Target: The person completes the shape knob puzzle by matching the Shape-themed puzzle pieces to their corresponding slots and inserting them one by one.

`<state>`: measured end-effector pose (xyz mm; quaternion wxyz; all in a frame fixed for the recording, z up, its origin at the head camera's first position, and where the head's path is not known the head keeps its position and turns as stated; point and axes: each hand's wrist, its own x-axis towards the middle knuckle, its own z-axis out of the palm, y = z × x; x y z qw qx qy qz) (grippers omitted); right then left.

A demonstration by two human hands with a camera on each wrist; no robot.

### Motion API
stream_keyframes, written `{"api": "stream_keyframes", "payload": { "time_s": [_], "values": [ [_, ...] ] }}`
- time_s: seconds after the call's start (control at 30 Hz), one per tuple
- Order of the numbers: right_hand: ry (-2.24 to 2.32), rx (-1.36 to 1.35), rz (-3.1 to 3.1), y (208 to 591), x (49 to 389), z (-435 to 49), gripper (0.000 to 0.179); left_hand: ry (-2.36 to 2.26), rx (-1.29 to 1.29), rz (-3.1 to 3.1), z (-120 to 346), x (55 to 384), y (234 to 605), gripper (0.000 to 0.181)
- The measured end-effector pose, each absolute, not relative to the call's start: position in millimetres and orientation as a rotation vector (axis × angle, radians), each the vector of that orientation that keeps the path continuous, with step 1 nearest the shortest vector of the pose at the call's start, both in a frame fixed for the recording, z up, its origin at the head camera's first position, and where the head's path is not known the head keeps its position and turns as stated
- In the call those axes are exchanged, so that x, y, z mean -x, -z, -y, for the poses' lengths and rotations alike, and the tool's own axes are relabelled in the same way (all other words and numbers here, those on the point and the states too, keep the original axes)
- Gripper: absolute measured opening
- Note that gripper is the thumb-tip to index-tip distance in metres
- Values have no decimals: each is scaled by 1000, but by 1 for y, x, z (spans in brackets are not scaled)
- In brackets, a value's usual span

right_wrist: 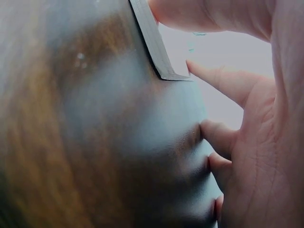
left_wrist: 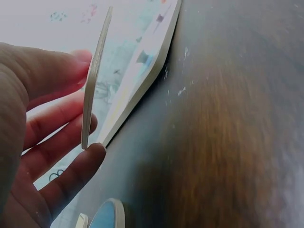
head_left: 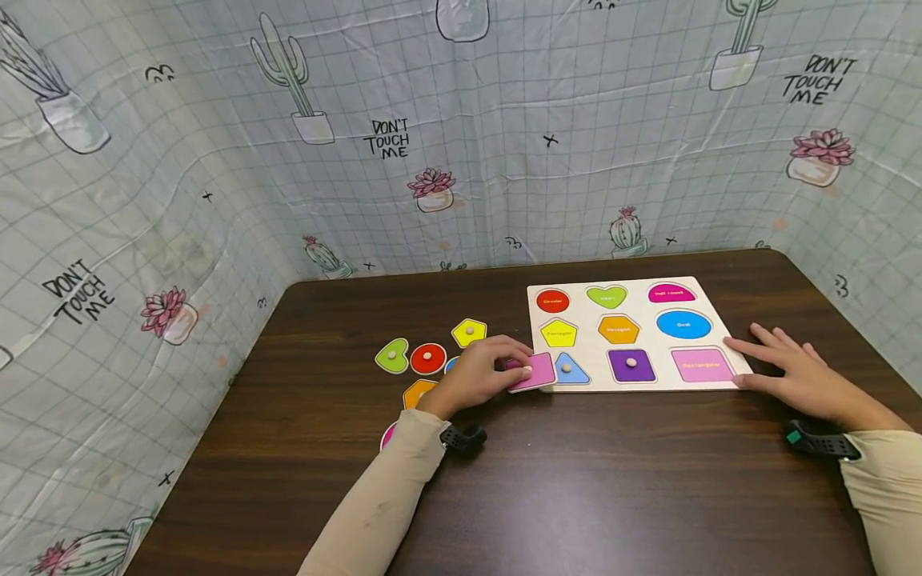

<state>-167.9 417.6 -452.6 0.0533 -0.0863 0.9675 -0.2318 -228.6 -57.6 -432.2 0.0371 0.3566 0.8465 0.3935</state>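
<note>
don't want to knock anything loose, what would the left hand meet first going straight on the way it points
Likely the blue triangle piece on the board, just beyond the pink piece the left hand holds. The hand's height is unclear, so it may pass over.

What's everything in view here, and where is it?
Wood-grained table: one, dark brown, across the foreground.
Cactus-printed cloth: one, pale grey, behind and beside the table.
Flat rectangular board: one, white, on the table.
Labelled shapes: seven, assorted colours, on the board.
Triangle piece: one, blue, board's front row.
Square piece: one, purple, beside the triangle.
Heart piece: one, green, left of the board.
Round piece: one, red, beside the heart.
Pentagon piece: one, yellow, left of the board.
Partly hidden pieces: three, blue, orange, magenta, left of the board.
Rectangular piece: one, pink, board's front left corner.
Straps: two, black, one per wrist.
Sleeves: two, beige, one per arm.
Left hand: one, pinching the rectangle.
Right hand: one, at the board's right edge.
</note>
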Motion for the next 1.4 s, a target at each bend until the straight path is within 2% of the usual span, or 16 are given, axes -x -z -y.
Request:
{"api": "stream_keyframes", "payload": {
  "time_s": [1.1,1.4],
  "values": [
    [703,274,-2949,452,169,-416,73,-1239,-1163,-2614,7,238,435,15],
    [708,285,-2948,451,168,-417,73,-1190,-1253,-2692,-13,234,435,15]
  ]
}}
